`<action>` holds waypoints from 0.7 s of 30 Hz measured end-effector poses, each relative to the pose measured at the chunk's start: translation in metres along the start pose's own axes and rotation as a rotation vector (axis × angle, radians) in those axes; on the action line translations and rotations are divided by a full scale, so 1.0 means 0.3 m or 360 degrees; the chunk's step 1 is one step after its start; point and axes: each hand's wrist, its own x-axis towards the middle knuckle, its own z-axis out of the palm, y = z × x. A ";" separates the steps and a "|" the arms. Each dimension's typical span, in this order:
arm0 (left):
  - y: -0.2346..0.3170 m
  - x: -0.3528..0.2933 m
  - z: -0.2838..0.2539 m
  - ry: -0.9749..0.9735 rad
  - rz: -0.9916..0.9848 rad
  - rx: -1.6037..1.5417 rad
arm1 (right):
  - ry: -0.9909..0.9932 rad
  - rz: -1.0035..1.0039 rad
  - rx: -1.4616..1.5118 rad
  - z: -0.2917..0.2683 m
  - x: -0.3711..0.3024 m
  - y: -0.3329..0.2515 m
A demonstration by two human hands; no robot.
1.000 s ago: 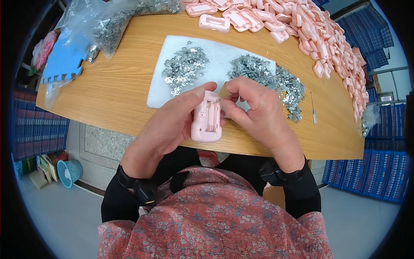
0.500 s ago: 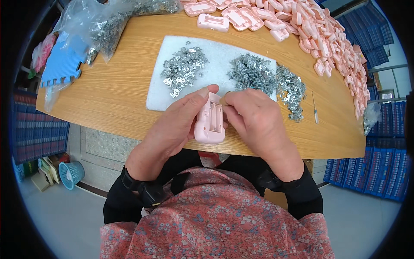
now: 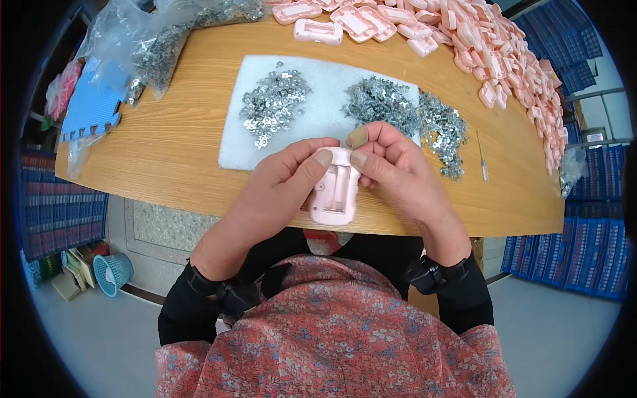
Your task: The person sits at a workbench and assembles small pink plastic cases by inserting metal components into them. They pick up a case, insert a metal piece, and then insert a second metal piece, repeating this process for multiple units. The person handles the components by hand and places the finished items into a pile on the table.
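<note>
Over the table's near edge, my left hand [image 3: 282,182] grips a pink plastic battery-compartment housing [image 3: 334,209] by its left side, thumb on its top face. The long battery slot faces up. My right hand [image 3: 405,176] is closed at the housing's upper right corner, its thumb pressed there; the index finger wears a tan finger cover [image 3: 358,137]. Whether a small part sits in those fingers is hidden. Beyond the hands lies a white foam sheet [image 3: 325,132] with a pile of flat metal clips [image 3: 275,99] at left and a pile of metal pieces [image 3: 381,103] at right.
More metal pieces [image 3: 443,129] spill off the foam's right side, near a thin screwdriver [image 3: 484,162]. A large heap of pink housings [image 3: 491,60] covers the far right. Plastic bags of metal parts [image 3: 159,60] and a blue foam mat [image 3: 93,106] occupy the far left.
The housing has shifted slightly right and turned flatter toward me. My right hand has rolled over, bringing its thumb onto the housing's top corner and raising the covered index finger.
</note>
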 end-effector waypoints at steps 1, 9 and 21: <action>0.000 -0.004 0.003 0.0003 0.0052 0.0011 | 0.0013 0.0008 -0.0005 -0.004 -0.002 0.003; 0.018 0.003 0.033 -0.0015 0.0311 0.0635 | -0.0020 0.0006 -0.0070 -0.010 -0.014 0.022; -0.002 0.020 -0.025 -0.0169 -0.0224 -0.0738 | 0.0015 -0.0257 -0.0236 0.004 -0.028 0.040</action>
